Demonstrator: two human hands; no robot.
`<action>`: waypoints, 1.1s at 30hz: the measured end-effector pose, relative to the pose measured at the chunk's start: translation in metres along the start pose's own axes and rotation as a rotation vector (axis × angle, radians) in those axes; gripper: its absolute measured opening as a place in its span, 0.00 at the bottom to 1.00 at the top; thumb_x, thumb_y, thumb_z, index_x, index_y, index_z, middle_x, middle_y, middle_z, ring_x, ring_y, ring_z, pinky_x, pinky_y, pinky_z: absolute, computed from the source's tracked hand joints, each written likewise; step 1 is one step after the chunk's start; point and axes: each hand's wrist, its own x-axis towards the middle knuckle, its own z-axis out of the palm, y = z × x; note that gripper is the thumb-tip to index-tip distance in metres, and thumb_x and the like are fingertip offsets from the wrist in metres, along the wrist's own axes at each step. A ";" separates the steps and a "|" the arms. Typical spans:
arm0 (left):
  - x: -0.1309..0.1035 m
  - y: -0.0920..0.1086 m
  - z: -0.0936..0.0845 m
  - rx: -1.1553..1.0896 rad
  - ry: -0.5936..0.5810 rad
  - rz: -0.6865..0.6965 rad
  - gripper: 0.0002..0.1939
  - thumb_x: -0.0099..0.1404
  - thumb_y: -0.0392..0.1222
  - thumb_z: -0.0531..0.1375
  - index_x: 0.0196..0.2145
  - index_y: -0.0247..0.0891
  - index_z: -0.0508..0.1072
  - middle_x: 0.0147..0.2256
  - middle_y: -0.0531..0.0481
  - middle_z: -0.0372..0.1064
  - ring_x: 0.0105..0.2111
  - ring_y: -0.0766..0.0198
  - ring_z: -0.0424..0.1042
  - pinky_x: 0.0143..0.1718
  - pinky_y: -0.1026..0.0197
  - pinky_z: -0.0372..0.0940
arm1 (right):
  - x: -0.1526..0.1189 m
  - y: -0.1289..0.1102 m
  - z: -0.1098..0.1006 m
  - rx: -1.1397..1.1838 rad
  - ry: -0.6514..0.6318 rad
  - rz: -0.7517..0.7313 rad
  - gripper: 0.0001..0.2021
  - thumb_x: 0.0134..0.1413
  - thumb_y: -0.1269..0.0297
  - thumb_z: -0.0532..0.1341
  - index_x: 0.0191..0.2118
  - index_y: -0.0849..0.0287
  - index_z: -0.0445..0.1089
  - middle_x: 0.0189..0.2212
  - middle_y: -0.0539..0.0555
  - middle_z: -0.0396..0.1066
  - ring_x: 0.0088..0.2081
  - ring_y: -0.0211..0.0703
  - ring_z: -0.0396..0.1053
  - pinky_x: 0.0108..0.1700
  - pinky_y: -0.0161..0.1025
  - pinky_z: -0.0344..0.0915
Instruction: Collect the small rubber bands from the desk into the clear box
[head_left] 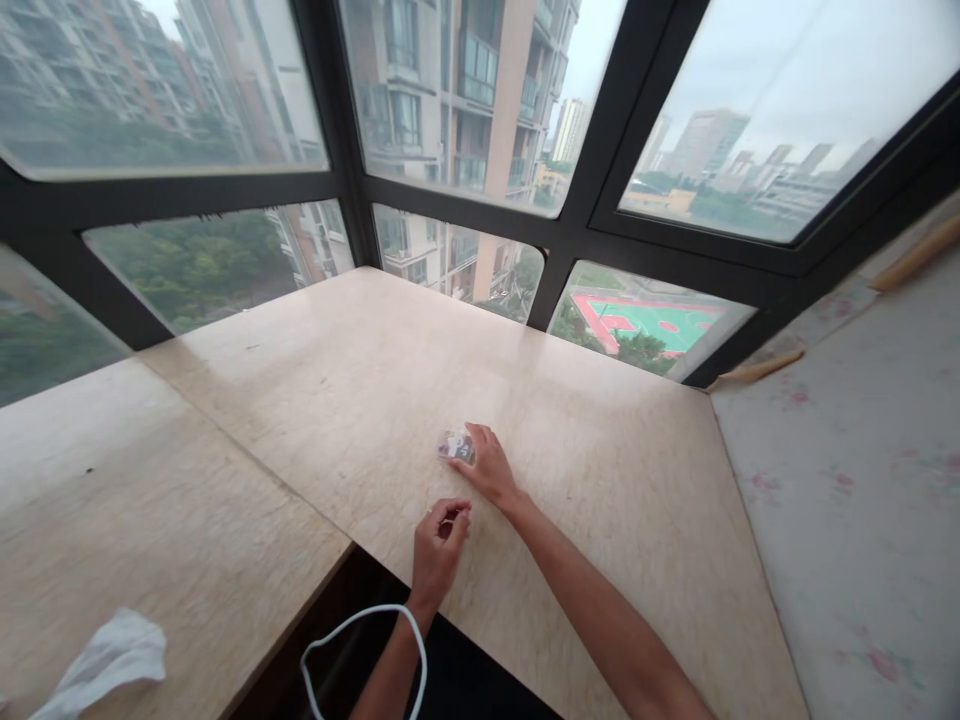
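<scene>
A small clear case with dark and white items in it (pixel 456 446) lies on the beige stone sill (pixel 360 400). My right hand (pixel 487 464) grips its right side between thumb and fingers. Nearer to me, my left hand (pixel 441 540) is raised over the sill with fingertips and thumb pinched together. Whatever may be between those fingertips is too small to make out. A white cable (pixel 363 612) loops over my left forearm.
A crumpled white tissue (pixel 124 650) lies at the lower left. Dark-framed windows (pixel 480 200) border the far side of the sill. Flowered wallpaper (pixel 847 480) covers the wall at right. A dark recess (pixel 480 670) opens below the sill's front edge.
</scene>
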 end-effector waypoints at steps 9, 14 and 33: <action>-0.002 0.004 0.000 0.118 -0.038 0.081 0.10 0.61 0.46 0.58 0.34 0.38 0.76 0.33 0.45 0.75 0.32 0.58 0.74 0.32 0.59 0.70 | 0.008 0.000 0.007 -0.076 -0.025 0.016 0.32 0.51 0.57 0.66 0.60 0.58 0.57 0.51 0.63 0.62 0.54 0.57 0.60 0.55 0.55 0.59; -0.002 0.000 0.000 0.066 -0.033 0.040 0.12 0.60 0.48 0.59 0.36 0.37 0.75 0.36 0.44 0.74 0.33 0.58 0.74 0.34 0.58 0.70 | 0.007 -0.001 0.003 0.088 0.010 0.059 0.33 0.47 0.59 0.68 0.59 0.57 0.59 0.50 0.61 0.63 0.52 0.53 0.62 0.55 0.52 0.60; 0.054 0.026 -0.026 -0.474 0.078 -0.073 0.26 0.53 0.52 0.67 0.44 0.33 0.71 0.41 0.43 0.74 0.42 0.56 0.74 0.44 0.54 0.68 | -0.002 -0.049 -0.051 0.489 -0.386 -0.049 0.16 0.55 0.55 0.62 0.47 0.56 0.73 0.44 0.54 0.73 0.46 0.48 0.70 0.50 0.46 0.66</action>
